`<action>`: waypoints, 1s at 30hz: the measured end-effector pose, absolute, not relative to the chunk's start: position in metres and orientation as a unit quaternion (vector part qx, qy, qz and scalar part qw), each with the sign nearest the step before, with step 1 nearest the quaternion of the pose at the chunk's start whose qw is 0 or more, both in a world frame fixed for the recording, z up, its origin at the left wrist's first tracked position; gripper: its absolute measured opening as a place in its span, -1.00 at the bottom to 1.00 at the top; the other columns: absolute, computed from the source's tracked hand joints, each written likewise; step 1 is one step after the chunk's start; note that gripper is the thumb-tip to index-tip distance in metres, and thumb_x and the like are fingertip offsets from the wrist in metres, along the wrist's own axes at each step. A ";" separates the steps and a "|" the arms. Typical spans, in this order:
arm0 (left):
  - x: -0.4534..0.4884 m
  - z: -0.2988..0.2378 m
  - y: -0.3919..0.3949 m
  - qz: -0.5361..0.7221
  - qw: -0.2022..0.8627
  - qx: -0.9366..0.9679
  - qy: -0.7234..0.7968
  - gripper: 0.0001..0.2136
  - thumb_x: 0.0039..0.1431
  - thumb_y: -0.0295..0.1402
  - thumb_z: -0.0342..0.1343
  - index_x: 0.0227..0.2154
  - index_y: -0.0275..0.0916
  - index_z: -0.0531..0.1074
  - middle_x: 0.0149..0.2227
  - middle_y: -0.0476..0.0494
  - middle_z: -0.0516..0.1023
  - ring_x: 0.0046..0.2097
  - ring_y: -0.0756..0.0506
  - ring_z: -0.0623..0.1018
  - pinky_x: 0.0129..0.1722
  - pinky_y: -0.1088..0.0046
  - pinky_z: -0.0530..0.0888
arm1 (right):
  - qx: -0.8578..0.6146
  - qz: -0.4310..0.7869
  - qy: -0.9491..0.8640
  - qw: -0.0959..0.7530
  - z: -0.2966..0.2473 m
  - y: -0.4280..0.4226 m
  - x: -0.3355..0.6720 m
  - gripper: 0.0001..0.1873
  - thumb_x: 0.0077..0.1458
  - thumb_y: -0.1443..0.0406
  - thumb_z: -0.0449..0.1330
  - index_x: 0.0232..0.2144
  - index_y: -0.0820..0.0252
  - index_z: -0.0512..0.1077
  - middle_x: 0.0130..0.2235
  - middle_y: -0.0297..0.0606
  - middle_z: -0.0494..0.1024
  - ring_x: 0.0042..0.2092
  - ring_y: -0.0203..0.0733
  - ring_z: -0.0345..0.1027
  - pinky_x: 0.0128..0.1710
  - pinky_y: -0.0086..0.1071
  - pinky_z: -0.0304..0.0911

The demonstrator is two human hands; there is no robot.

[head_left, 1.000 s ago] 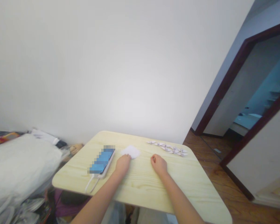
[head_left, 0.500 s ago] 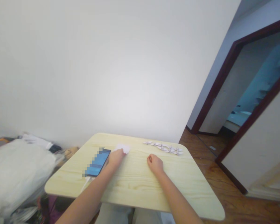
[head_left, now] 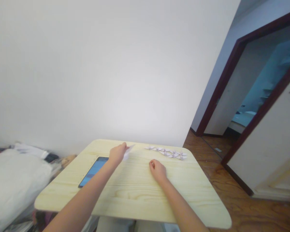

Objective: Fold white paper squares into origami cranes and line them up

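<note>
My left hand (head_left: 118, 153) is above the far left part of the table, its fingers pinched on a thin white sheet of paper (head_left: 131, 147) that sticks out to the right. Below the fingertips a whitish patch shows, either more paper or part of the same sheet; I cannot tell which. My right hand (head_left: 158, 169) rests on the tabletop near the middle, fingers curled in, with nothing visible in them. Beyond it, several small folded white paper pieces (head_left: 169, 152) lie in two rows. A phone (head_left: 94, 170) with a lit blue screen lies beside my left forearm.
The pale wood-grain table (head_left: 135, 193) has rounded corners and stands against a white wall (head_left: 135, 80). White bedding or a bag-like heap (head_left: 16, 183) is at the left. To the right are a wooden floor (head_left: 207, 158) and an open doorway with a dark red frame (head_left: 222, 87).
My left hand has risen and moved slightly away, lifting the paper off the tabletop. My right hand stays curled in place. The camera view has shifted a little.
</note>
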State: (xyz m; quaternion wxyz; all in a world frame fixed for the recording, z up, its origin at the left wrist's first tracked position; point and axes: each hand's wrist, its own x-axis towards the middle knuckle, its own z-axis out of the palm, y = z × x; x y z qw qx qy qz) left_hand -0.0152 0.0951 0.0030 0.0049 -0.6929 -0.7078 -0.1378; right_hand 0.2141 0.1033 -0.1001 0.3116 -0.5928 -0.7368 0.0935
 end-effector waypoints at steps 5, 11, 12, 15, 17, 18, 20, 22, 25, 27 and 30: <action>0.016 -0.001 0.082 -0.147 -0.020 -0.767 -0.624 -0.74 0.13 -0.12 -0.12 -0.37 -0.17 0.35 -0.38 -0.09 0.52 -0.28 -0.08 0.48 -0.34 0.51 0.24 | -0.462 0.131 -0.739 0.473 -0.095 0.104 0.219 -0.47 -0.01 0.20 0.08 0.02 0.25 0.13 -0.06 -0.08 0.32 -0.10 -0.15 0.24 -0.22 -0.34 0.22; 0.032 -0.013 0.081 -0.263 -0.103 -0.790 -0.545 -0.76 0.11 -0.14 -0.08 -0.38 -0.18 0.37 -0.44 -0.07 0.51 -0.37 -0.07 0.48 -0.41 0.51 0.27 | -0.412 0.202 -0.772 0.440 -0.075 0.105 0.219 -0.76 0.02 0.19 0.07 -0.34 0.20 0.43 -0.32 -0.18 0.49 -0.25 -0.14 0.33 -0.21 -0.29 0.22; 0.031 -0.016 0.083 -0.299 -0.132 -0.776 -0.539 -0.76 0.10 -0.15 -0.08 -0.36 -0.18 0.36 -0.42 -0.07 0.51 -0.36 -0.07 0.48 -0.41 0.51 0.28 | -0.421 0.231 -0.760 0.438 -0.074 0.108 0.219 -0.75 0.03 0.18 0.06 -0.39 0.21 0.44 -0.38 -0.19 0.50 -0.32 -0.16 0.34 -0.30 -0.33 0.24; 0.025 -0.031 0.094 -0.396 -0.241 -0.709 -0.530 -0.75 0.05 -0.18 -0.02 -0.26 -0.21 0.34 -0.35 -0.10 0.51 -0.34 -0.06 0.48 -0.39 0.50 0.33 | -0.443 0.320 -0.697 0.465 -0.075 0.120 0.218 -0.71 -0.01 0.13 0.07 -0.41 0.24 0.44 -0.46 -0.23 0.49 -0.45 -0.22 0.32 -0.50 -0.42 0.22; 0.022 -0.043 0.101 -0.422 -0.291 -0.676 -0.530 -0.74 -0.04 -0.20 0.06 -0.32 -0.25 0.37 -0.35 -0.13 0.51 -0.35 -0.07 0.48 -0.39 0.48 0.35 | -0.449 0.374 -0.650 0.485 -0.078 0.128 0.219 -0.69 -0.05 0.12 0.09 -0.42 0.25 0.43 -0.51 -0.27 0.46 -0.51 -0.25 0.28 -0.57 -0.45 0.18; 0.021 -0.049 0.104 -0.429 -0.314 -0.664 -0.527 -0.75 -0.09 -0.20 0.09 -0.39 -0.27 0.39 -0.39 -0.13 0.51 -0.38 -0.07 0.48 -0.40 0.48 0.35 | -0.451 0.396 -0.631 0.491 -0.079 0.132 0.220 -0.69 -0.06 0.11 0.10 -0.42 0.26 0.43 -0.53 -0.29 0.45 -0.54 -0.27 0.26 -0.60 -0.46 0.16; 0.022 -0.060 0.109 -0.437 -0.378 -0.633 -0.515 -0.76 -0.10 -0.19 0.08 -0.46 -0.30 0.39 -0.51 -0.10 0.49 -0.46 -0.06 0.47 -0.49 0.49 0.34 | -0.448 0.429 -0.612 0.492 -0.080 0.138 0.222 -0.71 -0.09 0.13 0.12 -0.42 0.26 0.42 -0.54 -0.29 0.45 -0.55 -0.27 0.26 -0.61 -0.46 0.16; 0.024 -0.066 0.111 -0.456 -0.401 -0.600 -0.521 -0.76 -0.12 -0.19 0.08 -0.50 -0.30 0.38 -0.58 -0.06 0.46 -0.52 -0.04 0.45 -0.53 0.50 0.33 | -0.425 0.444 -0.619 0.489 -0.079 0.141 0.222 -0.74 -0.14 0.20 0.17 -0.38 0.24 0.43 -0.46 -0.27 0.49 -0.47 -0.24 0.31 -0.53 -0.43 0.21; 0.028 -0.073 0.111 -0.483 -0.439 -0.552 -0.518 -0.75 -0.16 -0.18 0.12 -0.51 -0.30 0.37 -0.61 -0.01 0.42 -0.55 -0.02 0.43 -0.54 0.50 0.35 | -0.393 0.448 -0.630 0.497 -0.077 0.143 0.220 -0.74 -0.20 0.31 0.21 -0.34 0.21 0.43 -0.35 -0.26 0.51 -0.34 -0.20 0.35 -0.35 -0.37 0.26; 0.030 -0.076 0.110 -0.504 -0.482 -0.514 -0.500 -0.73 -0.17 -0.16 0.14 -0.50 -0.30 0.36 -0.59 0.00 0.42 -0.53 -0.01 0.44 -0.53 0.50 0.38 | -0.398 0.452 -0.617 0.507 -0.078 0.142 0.217 -0.81 -0.20 0.34 0.18 -0.41 0.19 0.45 -0.40 -0.29 0.50 -0.38 -0.21 0.34 -0.37 -0.38 0.26; 0.030 -0.082 0.109 -0.536 -0.537 -0.439 -0.481 -0.69 -0.19 -0.12 0.17 -0.50 -0.29 0.34 -0.58 0.01 0.42 -0.52 0.00 0.45 -0.49 0.50 0.40 | -0.397 0.435 -0.615 0.524 -0.083 0.139 0.212 -0.88 -0.21 0.38 0.11 -0.54 0.17 0.45 -0.42 -0.29 0.47 -0.39 -0.23 0.32 -0.46 -0.42 0.25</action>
